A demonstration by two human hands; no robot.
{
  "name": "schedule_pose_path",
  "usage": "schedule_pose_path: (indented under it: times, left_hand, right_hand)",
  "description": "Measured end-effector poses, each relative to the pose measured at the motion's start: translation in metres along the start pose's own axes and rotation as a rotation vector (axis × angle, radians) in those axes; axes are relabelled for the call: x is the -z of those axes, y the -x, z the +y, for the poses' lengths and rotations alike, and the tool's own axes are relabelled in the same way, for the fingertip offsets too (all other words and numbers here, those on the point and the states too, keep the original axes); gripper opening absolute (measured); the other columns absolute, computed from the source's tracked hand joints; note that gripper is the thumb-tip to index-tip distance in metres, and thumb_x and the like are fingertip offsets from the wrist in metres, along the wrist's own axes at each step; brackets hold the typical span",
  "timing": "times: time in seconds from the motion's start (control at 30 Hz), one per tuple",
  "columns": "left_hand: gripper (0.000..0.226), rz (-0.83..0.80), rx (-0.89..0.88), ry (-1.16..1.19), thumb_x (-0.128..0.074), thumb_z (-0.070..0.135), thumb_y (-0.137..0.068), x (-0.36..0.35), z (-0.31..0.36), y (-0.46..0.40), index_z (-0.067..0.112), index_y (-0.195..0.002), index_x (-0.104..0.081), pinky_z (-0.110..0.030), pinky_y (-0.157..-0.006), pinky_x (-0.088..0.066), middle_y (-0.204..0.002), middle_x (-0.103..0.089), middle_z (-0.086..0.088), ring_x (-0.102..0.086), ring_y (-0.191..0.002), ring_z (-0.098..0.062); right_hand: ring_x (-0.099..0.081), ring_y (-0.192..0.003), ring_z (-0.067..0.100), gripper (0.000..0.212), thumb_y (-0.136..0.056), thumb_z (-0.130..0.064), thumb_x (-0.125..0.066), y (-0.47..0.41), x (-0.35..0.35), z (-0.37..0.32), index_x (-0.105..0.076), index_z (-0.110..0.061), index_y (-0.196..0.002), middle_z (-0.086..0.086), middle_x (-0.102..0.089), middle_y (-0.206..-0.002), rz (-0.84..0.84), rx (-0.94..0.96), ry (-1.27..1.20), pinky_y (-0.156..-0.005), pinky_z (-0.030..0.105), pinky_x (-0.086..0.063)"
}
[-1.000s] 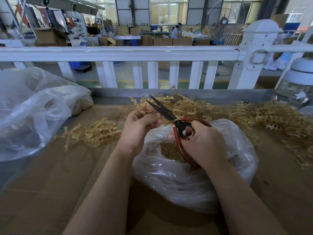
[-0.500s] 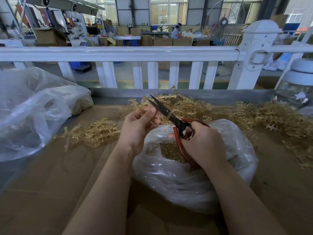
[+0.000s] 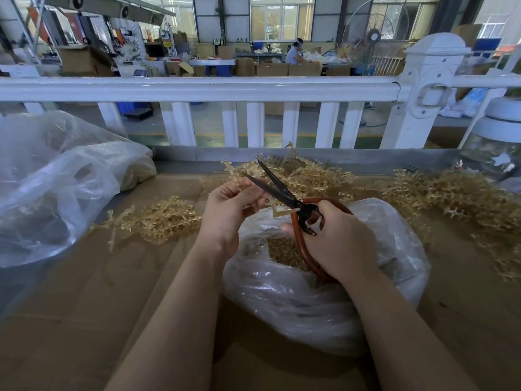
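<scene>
Nearest the person, a crumpled clear plastic bag (image 3: pixel 310 306) lay on the brown cardboard-covered table (image 3: pixel 84 306), its mouth open on small amber cut pieces. Over the bag's 12 o'clock edge, the right hand (image 3: pixel 338 241) had its fingers curled through the red-brown loop handles of the black-bladed scissors (image 3: pixel 277 190), whose blades stood parted and pointed toward 11 o'clock. At the scissors' 9 o'clock, the left hand (image 3: pixel 228 210) pinched a pale amber plastic sprue strip (image 3: pixel 277 211) between thumb and fingertips, its end close by the pivot. The step looked like snipping parts off the strip. The next move called for seating the joint between the blades and closing them so that the piece dropped into the bag. A heap of tangled amber sprues (image 3: pixel 304 176) lay at 12 o'clock, and a white railing (image 3: pixel 197 88) stood beyond.
</scene>
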State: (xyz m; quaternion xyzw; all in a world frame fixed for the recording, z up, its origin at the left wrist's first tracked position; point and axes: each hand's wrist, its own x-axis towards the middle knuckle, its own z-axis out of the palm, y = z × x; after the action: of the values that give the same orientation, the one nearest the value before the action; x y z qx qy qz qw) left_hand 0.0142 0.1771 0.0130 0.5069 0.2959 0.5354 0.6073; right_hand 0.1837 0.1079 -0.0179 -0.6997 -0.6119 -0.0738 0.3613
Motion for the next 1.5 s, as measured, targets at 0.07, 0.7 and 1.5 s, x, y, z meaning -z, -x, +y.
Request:
schedule_pose_path:
  times: [0.07, 0.7, 1.5]
  left_hand:
    - [0.014, -0.008, 0.004, 0.025, -0.062, 0.0, -0.088, 0.0004, -0.0004, 0.0002, 0.01, -0.079, -0.067, -0.029, -0.081, -0.05, -0.068, -0.067, 0.0, -0.059, -0.066, -0.012]
    - [0.009, -0.092, 0.0, 0.016, -0.07, 0.012, -0.07, -0.0009, -0.0003, 0.0025, 0.017, -0.074, -0.076, -0.026, -0.075, -0.049, -0.075, -0.071, -0.002, -0.061, -0.072, -0.013]
    - [0.011, -0.055, 0.1, 0.063, -0.07, 0.01, -0.078, -0.0005, -0.0006, 0.0012, 0.019, -0.072, -0.067, -0.024, -0.068, -0.042, -0.071, -0.067, 0.004, -0.057, -0.064, -0.009]
  right_hand:
    - [-0.054, -0.069, 0.006, 0.074, -0.064, -0.094, -0.029, 0.0, -0.0011, 0.0012, -0.057, -0.029, -0.086, -0.018, -0.057, -0.076, -0.018, 0.0, -0.006, -0.052, 0.019, -0.037]
    - [-0.037, -0.048, -0.003, 0.052, -0.077, -0.075, -0.067, -0.0008, 0.0019, -0.0055, -0.036, -0.033, -0.068, -0.016, -0.041, -0.052, 0.039, -0.023, 0.116, -0.043, 0.018, -0.02]
    - [-0.042, -0.049, 0.002, 0.049, -0.079, -0.065, -0.072, -0.0004, 0.0029, -0.0027, -0.04, -0.03, -0.064, -0.018, -0.041, -0.053, 0.007, -0.011, 0.014, -0.046, 0.019, -0.026]
